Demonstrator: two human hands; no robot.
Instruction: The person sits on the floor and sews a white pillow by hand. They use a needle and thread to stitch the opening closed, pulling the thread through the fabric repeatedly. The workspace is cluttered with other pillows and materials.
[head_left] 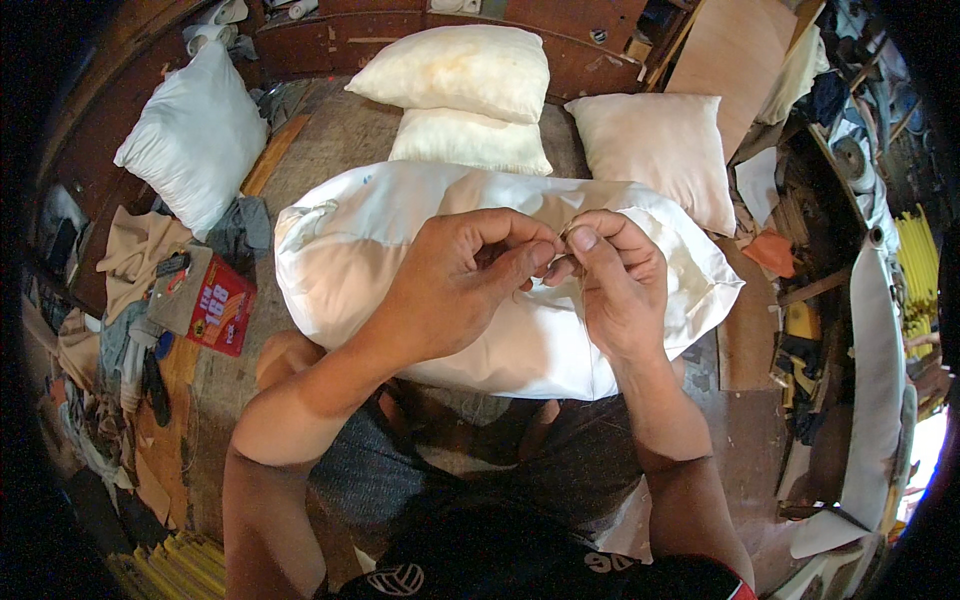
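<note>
Both my hands meet in a pinch above a large white stuffed cushion (330,260) that lies across my lap. My left hand (465,270) has its thumb and forefinger closed at the fingertips of my right hand (622,285), which is also pinched. A thin thread (591,360) runs between the fingertips and trails down from my right hand over the cushion's near side. Whether a needle is among the fingers is too small to tell. The cushion's right end looks folded and creased, and its left end has a gathered corner.
Beyond the cushion lie two stacked cream pillows (460,75), with a beige pillow (650,150) to their right. A white pillow (190,140) leans at the far left. Near it are a red box (222,305) and piled cloth scraps (140,250). Cluttered shelving and fabric rolls (870,380) line the right.
</note>
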